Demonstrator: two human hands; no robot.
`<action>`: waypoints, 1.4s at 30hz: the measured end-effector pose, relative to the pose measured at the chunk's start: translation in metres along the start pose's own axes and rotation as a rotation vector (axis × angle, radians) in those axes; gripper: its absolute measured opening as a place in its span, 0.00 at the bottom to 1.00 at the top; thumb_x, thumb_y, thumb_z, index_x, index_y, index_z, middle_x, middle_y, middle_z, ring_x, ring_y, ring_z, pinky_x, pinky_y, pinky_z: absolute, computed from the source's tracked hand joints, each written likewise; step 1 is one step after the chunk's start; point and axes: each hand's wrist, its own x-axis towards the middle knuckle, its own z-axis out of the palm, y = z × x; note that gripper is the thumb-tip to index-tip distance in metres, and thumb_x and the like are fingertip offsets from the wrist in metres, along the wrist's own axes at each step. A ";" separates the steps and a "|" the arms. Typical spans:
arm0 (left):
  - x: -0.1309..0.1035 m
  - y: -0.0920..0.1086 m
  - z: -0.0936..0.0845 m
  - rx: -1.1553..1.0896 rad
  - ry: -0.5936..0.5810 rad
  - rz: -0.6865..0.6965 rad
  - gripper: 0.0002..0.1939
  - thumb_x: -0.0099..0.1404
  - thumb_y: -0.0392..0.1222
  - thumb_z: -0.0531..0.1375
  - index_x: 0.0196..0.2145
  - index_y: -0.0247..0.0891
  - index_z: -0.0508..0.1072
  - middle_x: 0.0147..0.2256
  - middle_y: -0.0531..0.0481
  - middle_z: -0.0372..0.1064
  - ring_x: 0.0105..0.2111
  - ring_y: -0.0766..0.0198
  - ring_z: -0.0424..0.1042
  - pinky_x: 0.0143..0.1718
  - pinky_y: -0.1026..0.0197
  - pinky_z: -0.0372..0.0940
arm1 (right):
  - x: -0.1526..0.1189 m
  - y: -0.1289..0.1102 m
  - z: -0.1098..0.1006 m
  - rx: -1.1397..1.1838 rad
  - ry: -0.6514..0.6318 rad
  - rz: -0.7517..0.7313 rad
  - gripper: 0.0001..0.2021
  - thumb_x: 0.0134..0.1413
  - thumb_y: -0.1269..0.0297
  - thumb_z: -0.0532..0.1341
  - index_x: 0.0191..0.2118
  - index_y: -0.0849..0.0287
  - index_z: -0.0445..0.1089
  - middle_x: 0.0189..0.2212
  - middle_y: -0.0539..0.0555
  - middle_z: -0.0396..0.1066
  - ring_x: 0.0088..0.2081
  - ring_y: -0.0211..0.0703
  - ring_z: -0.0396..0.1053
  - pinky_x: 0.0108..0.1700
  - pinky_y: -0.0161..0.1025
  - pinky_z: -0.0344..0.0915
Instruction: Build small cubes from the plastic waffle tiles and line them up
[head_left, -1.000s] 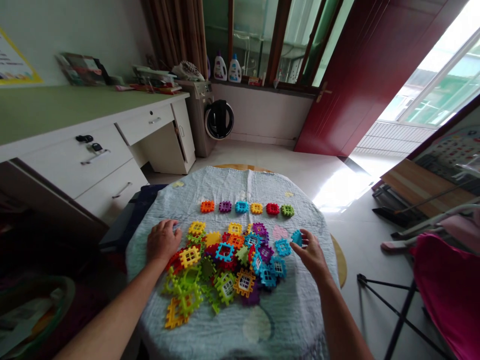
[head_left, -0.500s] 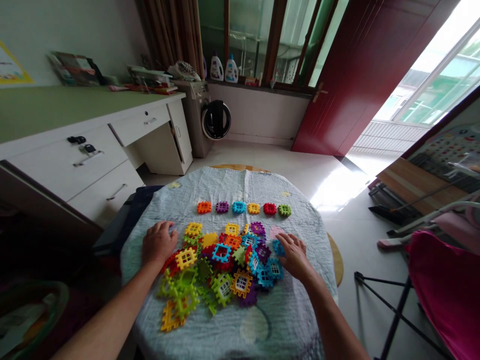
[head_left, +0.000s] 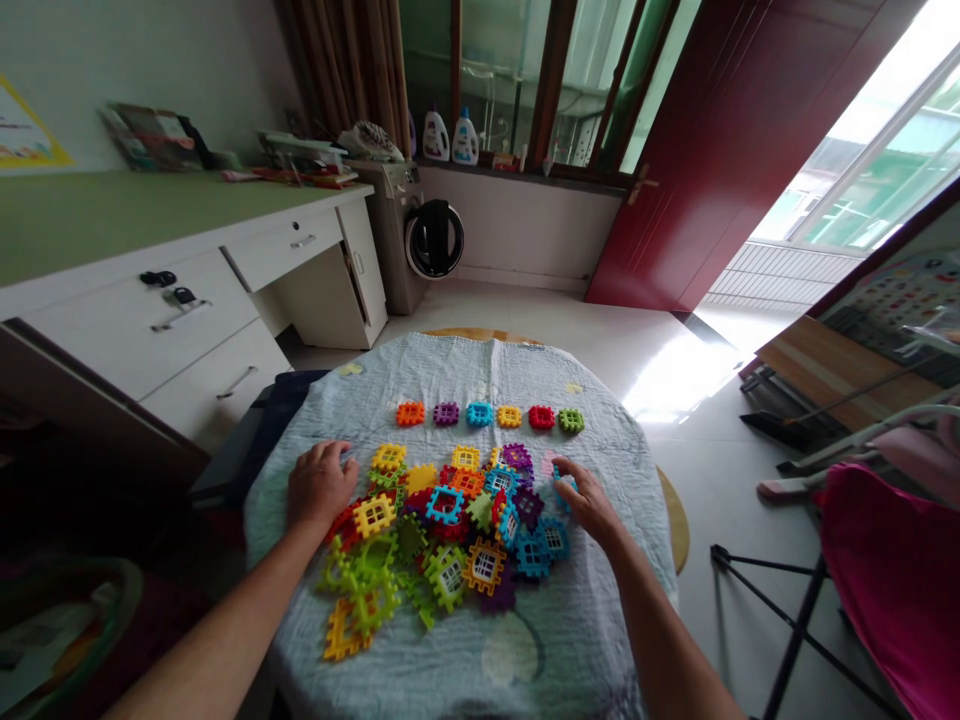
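My right hand (head_left: 589,498) is at the right side of a heap of plastic building blocks, thumb and fingers closed round a blue block (head_left: 557,476) that they partly hide. On the cloth left of the heap rests my left hand (head_left: 322,482), fingers loosely stretched and holding nothing. Yellow (head_left: 374,515), green (head_left: 446,578), orange (head_left: 484,566) and other coloured square blocks with notched edges overlap in the heap. Beyond it runs a spaced row of single blocks, from an orange one (head_left: 410,413) at the left to a green one (head_left: 571,420) at the right.
A pale blue cloth (head_left: 592,630) covers the round table. At the left stands a white desk (head_left: 187,345) with drawers, with a washing machine (head_left: 397,235) behind it. A pink folding chair (head_left: 862,570) is at the right, and a red door (head_left: 675,200) stands open.
My right hand's fingers have closed round the blue block at the heap's right edge. My left hand stays in place, and the row looks the same.
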 end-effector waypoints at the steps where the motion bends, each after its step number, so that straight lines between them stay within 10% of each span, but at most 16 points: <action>1: 0.000 0.000 0.000 0.000 -0.004 0.001 0.15 0.62 0.42 0.51 0.43 0.36 0.72 0.45 0.41 0.71 0.45 0.51 0.68 0.49 0.53 0.61 | 0.001 0.002 0.000 0.054 0.020 0.022 0.24 0.52 0.55 0.53 0.54 0.55 0.70 0.48 0.56 0.74 0.52 0.51 0.68 0.56 0.49 0.60; 6: 0.001 -0.001 0.000 -0.006 -0.009 0.015 0.15 0.62 0.42 0.51 0.43 0.36 0.72 0.45 0.41 0.71 0.45 0.50 0.68 0.49 0.52 0.61 | 0.009 0.014 -0.004 0.170 0.062 0.045 0.23 0.55 0.55 0.50 0.51 0.56 0.72 0.49 0.56 0.74 0.53 0.51 0.69 0.55 0.46 0.63; 13: 0.001 -0.001 0.000 -0.014 -0.020 -0.006 0.16 0.63 0.42 0.51 0.44 0.36 0.72 0.46 0.41 0.71 0.46 0.50 0.68 0.50 0.52 0.61 | 0.005 0.025 -0.001 -0.371 0.222 0.184 0.23 0.55 0.60 0.55 0.57 0.56 0.68 0.54 0.59 0.70 0.56 0.55 0.63 0.57 0.52 0.57; 31: 0.000 0.001 -0.002 -0.037 -0.030 -0.018 0.16 0.62 0.42 0.52 0.44 0.36 0.72 0.46 0.40 0.71 0.46 0.50 0.67 0.49 0.51 0.61 | -0.012 0.025 -0.024 -0.236 0.037 -0.105 0.28 0.44 0.67 0.59 0.56 0.55 0.66 0.48 0.56 0.70 0.49 0.51 0.66 0.55 0.48 0.61; 42: 0.000 0.000 -0.001 -0.044 -0.024 0.003 0.16 0.63 0.42 0.51 0.44 0.35 0.72 0.46 0.40 0.70 0.46 0.50 0.67 0.50 0.51 0.61 | -0.019 0.020 -0.018 -0.402 -0.054 0.012 0.32 0.44 0.66 0.62 0.60 0.54 0.63 0.55 0.58 0.65 0.55 0.54 0.63 0.54 0.49 0.58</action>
